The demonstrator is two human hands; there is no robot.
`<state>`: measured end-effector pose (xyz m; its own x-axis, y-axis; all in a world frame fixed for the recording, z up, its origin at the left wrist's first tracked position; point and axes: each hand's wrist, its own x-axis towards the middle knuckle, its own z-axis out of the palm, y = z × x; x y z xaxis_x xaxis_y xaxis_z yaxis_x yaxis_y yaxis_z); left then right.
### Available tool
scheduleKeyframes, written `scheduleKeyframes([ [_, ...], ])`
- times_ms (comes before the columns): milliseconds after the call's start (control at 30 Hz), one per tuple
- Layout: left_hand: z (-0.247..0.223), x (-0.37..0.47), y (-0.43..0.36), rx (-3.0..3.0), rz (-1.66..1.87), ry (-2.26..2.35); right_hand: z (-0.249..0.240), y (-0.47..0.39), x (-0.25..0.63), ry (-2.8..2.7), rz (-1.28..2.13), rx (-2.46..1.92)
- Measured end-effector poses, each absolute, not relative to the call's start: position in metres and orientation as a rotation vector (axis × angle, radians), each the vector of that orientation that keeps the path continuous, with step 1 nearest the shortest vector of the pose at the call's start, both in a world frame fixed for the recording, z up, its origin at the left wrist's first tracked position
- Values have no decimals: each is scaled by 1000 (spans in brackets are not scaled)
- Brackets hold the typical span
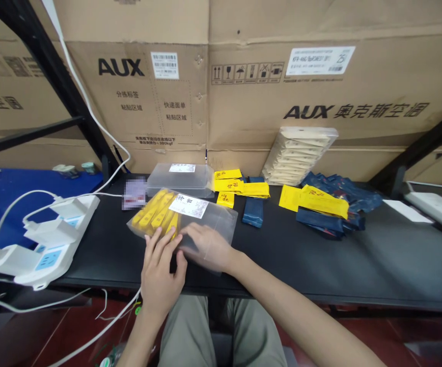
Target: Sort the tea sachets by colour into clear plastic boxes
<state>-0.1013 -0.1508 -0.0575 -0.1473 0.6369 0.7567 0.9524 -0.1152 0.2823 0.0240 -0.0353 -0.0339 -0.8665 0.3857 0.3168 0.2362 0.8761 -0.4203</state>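
Note:
A frosted plastic bag [221, 224] with a white handwritten label [188, 205] lies near the table's front edge. Inside its left part are several yellow packets [156, 211], side by side. My left hand [163, 262] rests on the bag's near left side, its fingers stretched out over the ends of the packets. Through the bag's open right end reaches my right hand [205, 247], inside up to the wrist. Its fingertips are close to the nearest yellow packet. The frosted plastic blurs these fingers, so their grip is unclear.
Behind the bag stands a clear plastic box [178, 181]. Loose yellow packets [255, 189] and dark blue packets [252, 211] lie right of it, with another pile [320, 221] farther right. A pack of cream sachets [297, 155] leans on cardboard [244, 102]. A power strip [64, 244] sits left.

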Motion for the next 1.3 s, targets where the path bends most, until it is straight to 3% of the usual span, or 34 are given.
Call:
scheduleKeyframes([
  [500,-57,-101,-151,-1765,-1113,-1763,-38,-36,22,-2731,250,-493],
  [967,-57,-100,-150,-1788,-1087,-1801,-37,-36,20,-2682,264,-549],
  [1300,-56,-100,-151,-1787,-1116,-1775,-48,-35,32,-2694,145,-316],
])
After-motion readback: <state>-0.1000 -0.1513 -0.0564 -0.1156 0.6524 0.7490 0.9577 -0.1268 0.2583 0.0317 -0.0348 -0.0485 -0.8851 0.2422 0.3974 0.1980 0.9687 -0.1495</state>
